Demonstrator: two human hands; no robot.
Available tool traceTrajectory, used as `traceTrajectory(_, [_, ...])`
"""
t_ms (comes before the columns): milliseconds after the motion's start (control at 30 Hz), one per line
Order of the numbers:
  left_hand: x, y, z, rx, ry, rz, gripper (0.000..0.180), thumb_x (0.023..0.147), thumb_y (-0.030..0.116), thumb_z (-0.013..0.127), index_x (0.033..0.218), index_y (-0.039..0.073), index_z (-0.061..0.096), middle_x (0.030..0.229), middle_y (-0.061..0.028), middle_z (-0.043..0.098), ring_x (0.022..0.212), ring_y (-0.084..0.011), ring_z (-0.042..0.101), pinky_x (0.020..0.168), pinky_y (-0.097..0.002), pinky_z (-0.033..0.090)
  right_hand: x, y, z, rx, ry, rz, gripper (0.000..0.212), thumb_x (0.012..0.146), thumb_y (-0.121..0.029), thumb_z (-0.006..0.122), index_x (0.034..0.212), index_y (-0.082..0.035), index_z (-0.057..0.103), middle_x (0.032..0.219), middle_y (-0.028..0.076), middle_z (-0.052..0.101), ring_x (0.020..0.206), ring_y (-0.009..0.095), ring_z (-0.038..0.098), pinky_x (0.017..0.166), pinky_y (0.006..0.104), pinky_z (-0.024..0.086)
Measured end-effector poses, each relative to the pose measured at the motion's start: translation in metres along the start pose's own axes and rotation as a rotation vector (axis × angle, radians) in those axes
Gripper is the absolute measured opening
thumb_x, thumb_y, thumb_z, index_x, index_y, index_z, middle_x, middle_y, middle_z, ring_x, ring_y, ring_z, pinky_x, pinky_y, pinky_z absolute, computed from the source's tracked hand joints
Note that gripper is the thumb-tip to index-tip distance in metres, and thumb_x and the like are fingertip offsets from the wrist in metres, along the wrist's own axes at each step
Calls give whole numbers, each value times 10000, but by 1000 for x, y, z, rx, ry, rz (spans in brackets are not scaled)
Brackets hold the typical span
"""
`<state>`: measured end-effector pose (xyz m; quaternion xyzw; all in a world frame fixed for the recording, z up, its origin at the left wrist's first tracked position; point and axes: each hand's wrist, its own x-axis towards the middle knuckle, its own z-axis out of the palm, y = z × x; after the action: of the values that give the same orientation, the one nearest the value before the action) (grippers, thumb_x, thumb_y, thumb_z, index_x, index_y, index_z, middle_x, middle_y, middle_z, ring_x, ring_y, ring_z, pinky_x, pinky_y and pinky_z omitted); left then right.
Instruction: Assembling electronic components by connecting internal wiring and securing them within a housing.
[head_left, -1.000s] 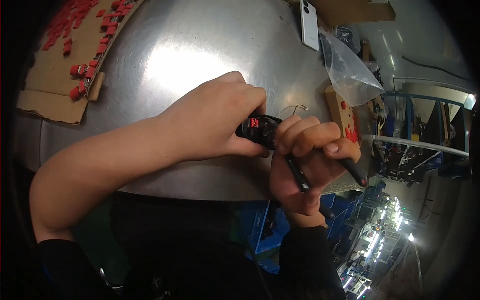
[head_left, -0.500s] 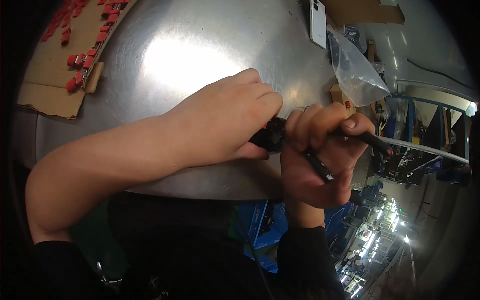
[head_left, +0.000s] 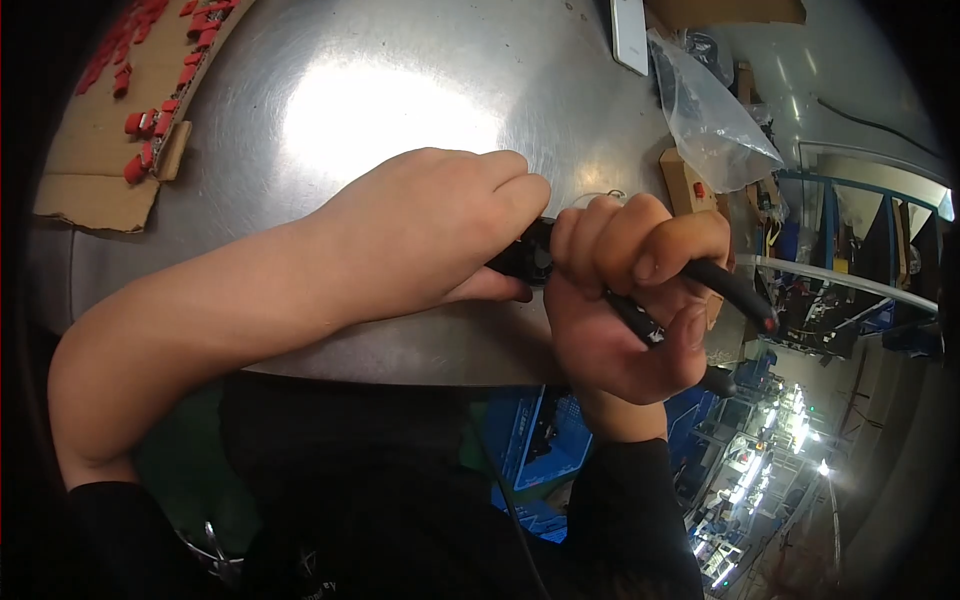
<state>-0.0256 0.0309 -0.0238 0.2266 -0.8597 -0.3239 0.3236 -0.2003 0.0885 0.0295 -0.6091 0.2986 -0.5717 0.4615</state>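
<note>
My right hand is closed round a black hand tool that looks like pliers, with two dark handles sticking out to the right and one showing a red spot at its end. Fingers curl over the upper handle; the lower one crosses the palm. Left of that hand the tool's dark head meets my left hand. Back up and closed, the left hand pinches something at the head, hidden behind its fingers. Both hands are over the near part of the metal table.
At the far left, cardboard holds several red-capped metal parts. A white phone, a clear plastic bag and a small cardboard box lie at the right. Below the table edge is a blue crate.
Both hands have shifted slightly left with the tool. A red bit seen by the tool's head is now hidden. My right fingers have changed their hold on the handles, and the view has moved a little.
</note>
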Motion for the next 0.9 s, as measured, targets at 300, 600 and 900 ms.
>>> traceTrajectory(300, [3, 2, -2, 49, 5, 44, 442, 764, 283, 875, 977, 27, 585, 940, -147, 663, 902, -366, 696, 786, -439, 570, -9, 5, 4, -19, -2, -50, 376, 969, -455, 619, 988, -135, 422, 757, 22, 368, 661, 155, 344, 664, 347, 305])
traceTrajectory(600, [4, 0, -4, 40, -2, 32, 437, 767, 303, 866, 955, 28, 583, 927, -150, 671, 894, -373, 697, 790, -449, 569, -11, 13, 2, -68, -71, -141, 386, 942, -433, 651, 973, -125, 421, 762, 37, 410, 637, 161, 362, 638, 353, 312])
traceTrajectory(900, [2, -4, -3, -48, 25, -24, 466, 746, 338, 902, 1002, 42, 649, 933, -134, 693, 879, -355, 699, 765, -429, 557, -5, 9, -7, 59, 52, -191, 421, 929, -467, 666, 1031, -129, 436, 784, 21, 408, 631, 138, 374, 621, 310, 325])
